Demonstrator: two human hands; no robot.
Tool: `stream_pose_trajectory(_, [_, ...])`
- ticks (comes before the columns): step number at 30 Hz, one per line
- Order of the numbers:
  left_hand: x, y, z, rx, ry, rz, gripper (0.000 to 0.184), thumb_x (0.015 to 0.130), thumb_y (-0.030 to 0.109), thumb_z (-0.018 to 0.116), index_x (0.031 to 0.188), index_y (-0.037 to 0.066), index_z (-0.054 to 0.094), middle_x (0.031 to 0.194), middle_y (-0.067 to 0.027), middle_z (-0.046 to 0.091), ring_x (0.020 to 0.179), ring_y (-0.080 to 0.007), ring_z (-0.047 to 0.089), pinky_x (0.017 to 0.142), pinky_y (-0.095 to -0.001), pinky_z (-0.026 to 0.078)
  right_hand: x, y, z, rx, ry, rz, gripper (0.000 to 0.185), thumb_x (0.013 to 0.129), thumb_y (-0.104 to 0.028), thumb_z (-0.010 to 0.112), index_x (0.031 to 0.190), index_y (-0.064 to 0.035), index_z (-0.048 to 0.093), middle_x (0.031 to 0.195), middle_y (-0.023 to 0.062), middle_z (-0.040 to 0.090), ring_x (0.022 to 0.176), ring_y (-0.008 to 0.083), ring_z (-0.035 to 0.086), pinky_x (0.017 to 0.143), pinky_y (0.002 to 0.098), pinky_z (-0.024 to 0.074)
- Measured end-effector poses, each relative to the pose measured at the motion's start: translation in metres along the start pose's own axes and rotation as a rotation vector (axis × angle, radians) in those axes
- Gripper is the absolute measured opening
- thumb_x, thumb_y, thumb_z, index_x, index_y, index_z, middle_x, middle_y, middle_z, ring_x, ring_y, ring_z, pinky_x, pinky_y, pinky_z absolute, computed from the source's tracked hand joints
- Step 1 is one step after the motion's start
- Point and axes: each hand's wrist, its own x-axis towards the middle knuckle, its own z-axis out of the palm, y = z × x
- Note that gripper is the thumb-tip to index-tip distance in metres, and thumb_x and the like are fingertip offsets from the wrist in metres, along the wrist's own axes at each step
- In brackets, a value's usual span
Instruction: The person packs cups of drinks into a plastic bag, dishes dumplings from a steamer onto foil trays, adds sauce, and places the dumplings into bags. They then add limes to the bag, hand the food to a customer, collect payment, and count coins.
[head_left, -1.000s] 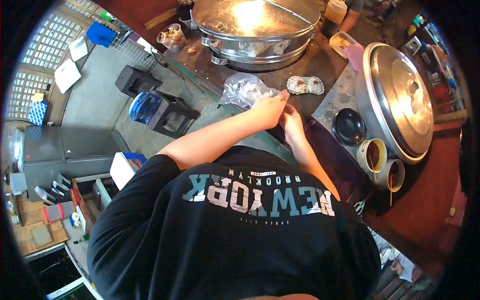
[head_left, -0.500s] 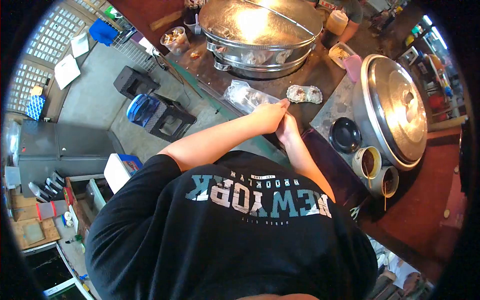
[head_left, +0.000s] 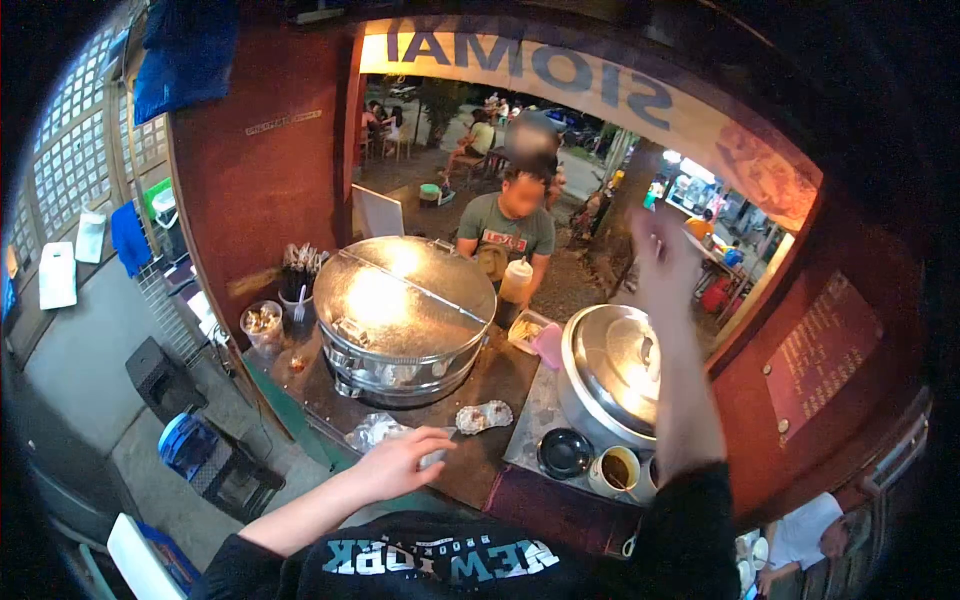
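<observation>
My left hand (head_left: 405, 465) is over the counter's near edge, fingers stretched out and apart, holding nothing that I can see. Just beyond it lies a clear plastic bag (head_left: 375, 430), partly covered by the hand. A small foil tray (head_left: 484, 417) with pale and brown remains rests to the right of the bag. High on the right, my right hand (head_left: 668, 248) is raised in front of the stall opening, smeared by motion. Below its forearm stands a large lidded metal pot (head_left: 590, 365), partly hidden by that arm. A wide round metal steamer (head_left: 400, 300) with a shiny lid stands behind the bag.
Right of the foil tray are a black bowl (head_left: 565, 453) and a cup of dark sauce (head_left: 614, 469). A squeeze bottle (head_left: 516, 280) and a food container (head_left: 527, 330) stand near a person (head_left: 512, 225) across the counter. Black stools (head_left: 245, 485) stand at left.
My hands, together near the bag before, are now apart. The right has swung up to the right; the left has opened beside the bag. The view has tilted up toward the stall opening.
</observation>
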Motion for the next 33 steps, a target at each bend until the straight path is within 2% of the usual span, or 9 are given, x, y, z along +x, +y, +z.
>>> stream_pose_trajectory(2, [-0.017,0.004,-0.025,-0.058,0.059,-0.028,0.027,0.086,0.020,0.059,0.111,0.011,0.062,0.107,-0.0116,0.061,0.078,-0.0311,0.064,0.070,-0.0380,0.053,0.091,-0.003,-0.005,-0.349,0.152,-0.242,0.020,0.090,-0.022,0.061,0.097,-0.0035,0.063,0.092,0.0147,0.065,0.076,0.0280,0.062,0.069,0.0377,0.0493])
stream_pose_trajectory(3, [-0.027,0.010,-0.039,-0.084,0.094,-0.085,0.024,0.086,0.018,0.059,0.108,0.011,0.064,0.100,-0.0111,0.063,0.076,-0.0294,0.064,0.069,-0.0365,0.053,0.142,0.012,-0.004,-0.385,0.308,-0.583,0.021,0.090,-0.021,0.059,0.100,-0.0033,0.064,0.086,0.0131,0.062,0.083,0.0286,0.061,0.074,0.0379,0.0483])
stream_pose_trajectory(8, [-0.076,0.008,-0.078,-0.129,0.410,-0.313,0.017,0.084,0.008,0.061,0.099,0.008,0.069,0.089,-0.0096,0.066,0.068,-0.0197,0.063,0.062,-0.0291,0.051,0.358,0.069,-0.015,-0.739,0.257,-0.412,0.026,0.089,-0.027,0.061,0.103,-0.0065,0.066,0.103,0.0158,0.066,0.092,0.0259,0.064,0.078,0.0363,0.0500])
stream_pose_trajectory(11, [-0.107,-0.004,-0.084,-0.099,0.508,-0.434,0.017,0.085,0.006,0.059,0.098,0.006,0.069,0.085,-0.0090,0.066,0.065,-0.0161,0.061,0.059,-0.0264,0.050,0.418,0.110,-0.014,-0.804,-0.023,-0.557,0.027,0.088,-0.030,0.062,0.099,-0.0055,0.067,0.096,0.0096,0.069,0.088,0.0210,0.065,0.078,0.0345,0.0494])
stream_pose_trajectory(16, [-0.148,-0.030,-0.075,-0.440,0.651,-0.624,0.016,0.087,0.006,0.056,0.097,0.001,0.068,0.084,-0.0081,0.067,0.064,-0.0114,0.060,0.058,-0.0245,0.049,0.495,0.168,-0.053,-0.699,-0.199,-0.400,0.031,0.089,-0.031,0.061,0.104,-0.0052,0.066,0.096,0.0071,0.068,0.091,0.0183,0.063,0.081,0.0318,0.0477])
stream_pose_trajectory(24, [-0.095,-0.010,-0.112,-0.592,0.507,-0.432,0.020,0.092,0.013,0.054,0.096,-0.002,0.068,0.087,-0.0083,0.066,0.074,-0.0125,0.060,0.066,-0.0256,0.048,0.303,-0.034,-0.109,-0.404,-0.178,-0.369,0.033,0.092,-0.027,0.057,0.113,-0.0019,0.060,0.102,0.0081,0.065,0.095,0.0154,0.061,0.085,0.0299,0.0462])
stream_pose_trajectory(25, [-0.081,-0.004,-0.121,-0.545,0.499,-0.316,0.021,0.092,0.014,0.054,0.096,-0.001,0.068,0.086,-0.0088,0.066,0.076,-0.0144,0.060,0.068,-0.0269,0.048,0.268,-0.050,-0.111,-0.474,-0.161,-0.455,0.031,0.092,-0.025,0.056,0.112,-0.0013,0.060,0.101,0.0079,0.065,0.095,0.0150,0.061,0.086,0.0298,0.0460])
stream_pose_trajectory(27, [-0.054,0.015,-0.143,-0.373,0.458,-0.075,0.021,0.092,0.015,0.054,0.096,0.001,0.069,0.086,-0.0094,0.066,0.078,-0.0181,0.061,0.072,-0.0293,0.047,0.186,-0.073,-0.107,-0.400,-0.319,-0.206,0.020,0.087,-0.009,0.055,0.103,-0.0046,0.066,0.103,0.0088,0.067,0.097,0.0182,0.063,0.086,0.0308,0.0485])
stream_pose_trajectory(33, [0.034,0.079,-0.160,0.018,0.345,0.506,0.013,0.081,0.011,0.067,0.093,0.006,0.071,0.089,-0.0089,0.066,0.085,-0.0238,0.061,0.076,-0.0330,0.047,-0.064,-0.102,-0.050,-0.179,-0.570,-0.387,0.015,0.067,0.004,0.064,0.080,-0.0040,0.063,0.083,0.0095,0.062,0.084,0.0263,0.061,0.075,0.0340,0.0490])
